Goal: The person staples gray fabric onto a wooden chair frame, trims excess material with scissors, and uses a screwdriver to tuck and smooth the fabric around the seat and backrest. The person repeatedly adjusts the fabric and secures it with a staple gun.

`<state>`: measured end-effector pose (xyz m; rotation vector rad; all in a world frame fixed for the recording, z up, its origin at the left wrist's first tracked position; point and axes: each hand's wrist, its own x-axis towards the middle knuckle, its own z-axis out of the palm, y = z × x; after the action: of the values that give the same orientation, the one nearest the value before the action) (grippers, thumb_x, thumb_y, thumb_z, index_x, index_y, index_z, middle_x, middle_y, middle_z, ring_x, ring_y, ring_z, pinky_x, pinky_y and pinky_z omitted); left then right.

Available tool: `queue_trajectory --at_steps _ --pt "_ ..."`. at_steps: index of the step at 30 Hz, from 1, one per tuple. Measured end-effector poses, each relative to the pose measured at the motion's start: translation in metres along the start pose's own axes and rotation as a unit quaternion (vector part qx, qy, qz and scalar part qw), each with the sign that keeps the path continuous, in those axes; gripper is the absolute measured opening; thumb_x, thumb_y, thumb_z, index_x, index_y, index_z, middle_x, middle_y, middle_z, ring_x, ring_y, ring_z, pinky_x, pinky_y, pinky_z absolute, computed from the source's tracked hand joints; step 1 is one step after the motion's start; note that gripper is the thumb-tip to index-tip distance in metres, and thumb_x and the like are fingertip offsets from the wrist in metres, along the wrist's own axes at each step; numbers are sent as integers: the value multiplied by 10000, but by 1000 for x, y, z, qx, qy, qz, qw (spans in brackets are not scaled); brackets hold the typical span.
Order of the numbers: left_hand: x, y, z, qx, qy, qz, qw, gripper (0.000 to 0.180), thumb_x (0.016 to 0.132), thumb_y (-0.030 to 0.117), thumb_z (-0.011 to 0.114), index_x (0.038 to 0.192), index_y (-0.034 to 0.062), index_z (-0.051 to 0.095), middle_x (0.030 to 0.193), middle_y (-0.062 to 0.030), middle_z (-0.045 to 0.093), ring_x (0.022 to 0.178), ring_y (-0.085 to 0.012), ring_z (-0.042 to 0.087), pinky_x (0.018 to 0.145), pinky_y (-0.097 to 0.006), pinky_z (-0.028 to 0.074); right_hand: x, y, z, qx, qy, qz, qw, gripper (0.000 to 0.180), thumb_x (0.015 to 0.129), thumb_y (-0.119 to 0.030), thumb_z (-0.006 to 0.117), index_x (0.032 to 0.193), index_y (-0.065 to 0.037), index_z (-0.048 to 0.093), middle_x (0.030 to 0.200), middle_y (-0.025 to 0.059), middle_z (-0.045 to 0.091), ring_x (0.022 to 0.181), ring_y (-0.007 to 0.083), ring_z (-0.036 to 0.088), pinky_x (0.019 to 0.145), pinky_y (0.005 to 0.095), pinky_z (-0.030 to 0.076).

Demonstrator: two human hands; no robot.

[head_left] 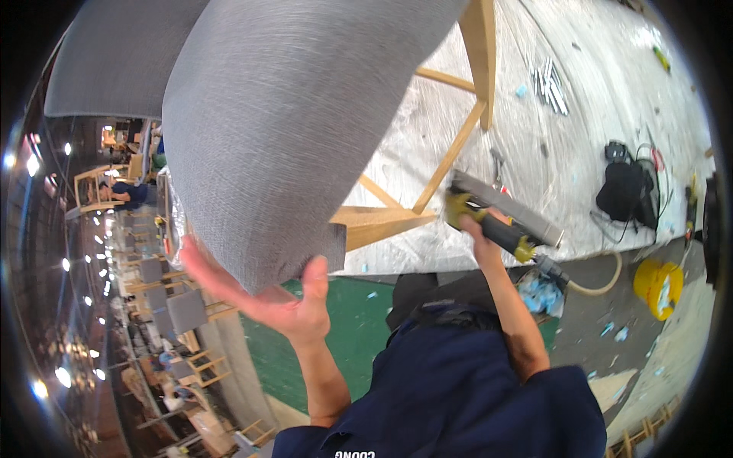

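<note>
A grey upholstered chair (282, 114) with pale wooden legs lies tipped on the worktable. At the lower corner of its cushion is my left hand (286, 305), fingers stretched along one side and the thumb apart on the other. The palm is near or against the fabric; firm contact cannot be made out. My right hand (482, 229) is wrapped round the handle of a yellow and black pneumatic staple gun (515, 240), to the right of the chair's leg. An air hose (599, 288) runs from the tool's end.
Plastic film covers the worktable (557, 160). On it lie a hammer (498, 164), a pile of staple strips (550, 86) and a black pouch (622, 191) with cords. A yellow bucket (658, 288) stands right. Chairs and a person (126, 192) appear at far left.
</note>
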<state>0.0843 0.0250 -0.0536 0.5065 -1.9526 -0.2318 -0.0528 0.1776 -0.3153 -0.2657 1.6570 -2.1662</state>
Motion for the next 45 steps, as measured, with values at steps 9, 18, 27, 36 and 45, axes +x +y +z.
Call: queue_trajectory --at_steps 9,18,27,36,45 --pt "-54 -74 1 -177 -378 -238 877 558 880 501 676 1201 44 657 1163 -110 670 1057 -273 621 947 -384 458 27 135 -142 365 254 249 860 593 976 -526 579 1279 -17 579 997 113 715 840 240 708 752 377 590" --pt "-98 -87 88 -331 -326 -75 882 557 827 467 675 1127 -1 654 1067 -110 679 992 -241 629 868 -346 469 13 201 -179 -148 150 306 928 496 970 -505 581 932 -21 681 792 103 726 665 177 695 601 327 557" --pt "-116 -44 157 -378 -190 -56 904 410 787 148 803 1137 16 635 1170 -133 637 1102 -259 604 875 -365 489 -73 67 -61 -85 233 147 958 310 1009 -282 560 916 -24 704 830 71 737 733 141 698 661 270 536" --pt "-51 -75 114 -594 -481 -195 614 551 758 87 841 1231 -4 573 1268 -134 599 1213 -223 550 1017 -414 427 -125 30 67 -49 217 48 974 286 1004 -215 575 916 19 714 837 68 730 768 131 681 720 270 528" --pt "-4 -93 71 -726 -371 -284 505 384 846 45 795 1170 40 590 1147 -52 645 1049 -135 605 953 -299 472 -101 -102 178 -20 149 -176 973 280 989 -158 603 1157 62 644 1133 126 684 1027 167 647 911 306 507"
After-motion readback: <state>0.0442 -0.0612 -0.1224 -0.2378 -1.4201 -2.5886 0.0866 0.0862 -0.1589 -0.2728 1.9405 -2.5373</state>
